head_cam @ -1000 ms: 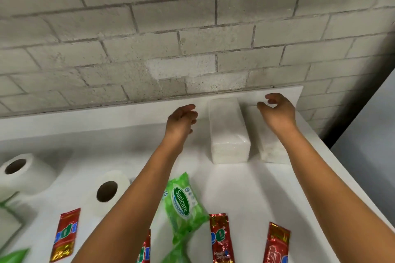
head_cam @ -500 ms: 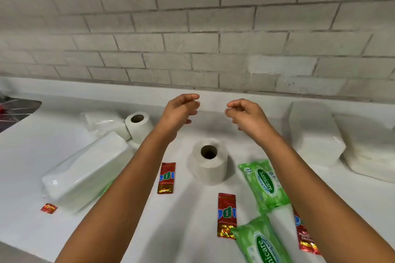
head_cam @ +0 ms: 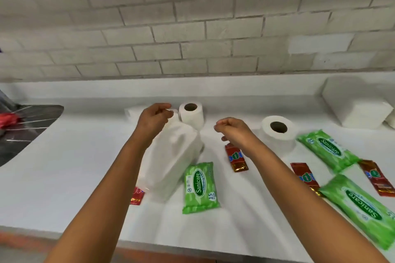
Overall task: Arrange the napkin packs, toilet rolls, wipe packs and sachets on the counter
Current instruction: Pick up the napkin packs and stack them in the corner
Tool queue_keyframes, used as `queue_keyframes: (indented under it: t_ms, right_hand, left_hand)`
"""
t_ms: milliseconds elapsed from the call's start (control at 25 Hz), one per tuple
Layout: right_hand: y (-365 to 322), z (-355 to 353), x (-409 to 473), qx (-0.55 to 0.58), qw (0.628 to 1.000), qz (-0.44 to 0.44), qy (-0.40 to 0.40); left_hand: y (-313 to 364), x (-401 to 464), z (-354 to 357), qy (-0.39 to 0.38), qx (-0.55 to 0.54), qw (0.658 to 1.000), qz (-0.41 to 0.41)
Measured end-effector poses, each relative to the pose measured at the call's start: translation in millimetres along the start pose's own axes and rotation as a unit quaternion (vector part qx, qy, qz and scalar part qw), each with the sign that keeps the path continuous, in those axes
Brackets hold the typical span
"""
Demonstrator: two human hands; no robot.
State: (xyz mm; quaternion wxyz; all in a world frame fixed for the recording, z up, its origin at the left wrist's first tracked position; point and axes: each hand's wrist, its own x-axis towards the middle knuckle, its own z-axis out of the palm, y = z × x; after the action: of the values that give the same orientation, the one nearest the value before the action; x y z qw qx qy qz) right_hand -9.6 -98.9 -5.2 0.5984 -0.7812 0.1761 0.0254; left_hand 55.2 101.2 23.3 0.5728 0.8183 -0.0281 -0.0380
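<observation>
On the white counter [head_cam: 64, 166] a large napkin pack [head_cam: 173, 162] lies at an angle in the middle. My left hand [head_cam: 155, 118] hovers over its far end, fingers loosely curled, holding nothing. My right hand [head_cam: 233, 132] hovers just right of the pack, also loosely curled and empty, above a red sachet [head_cam: 236, 158]. Two toilet rolls stand upright, one [head_cam: 191, 115] at the back and one [head_cam: 277, 132] to the right. Green wipe packs lie at the front [head_cam: 201, 188] and at the right [head_cam: 328, 151], [head_cam: 361, 205]. Another napkin pack [head_cam: 357, 104] sits far right against the wall.
A sink [head_cam: 27, 126] with something red [head_cam: 8, 118] in it is at the far left. More red sachets lie by the wipe packs [head_cam: 304, 175], [head_cam: 377, 177] and under the middle pack's near corner [head_cam: 136, 196]. A smaller white pack [head_cam: 132, 113] lies behind my left hand. The brick wall bounds the back.
The view has swung left along the counter. Both hands left the napkin packs at the right end and now hover around the middle napkin pack.
</observation>
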Motion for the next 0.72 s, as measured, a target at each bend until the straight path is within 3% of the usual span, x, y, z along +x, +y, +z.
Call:
queue_keyframes:
  t_ms: [320,560,720]
  right_hand:
    - [6,53,-3,-0.028,0.995,0.065,-0.077]
    - [7,85,9,-0.072,0.992,0.105,0.000]
    - [4,107,20,-0.026,0.981,0.186,0.040]
  left_hand:
    - [-57,14,-39,0.087,-0.021,0.992,-0.093]
    - [-88,58,-62,0.072,-0.086,0.979,-0.169]
    - [-110,95,-75,0.034,-0.099,0.965,-0.242]
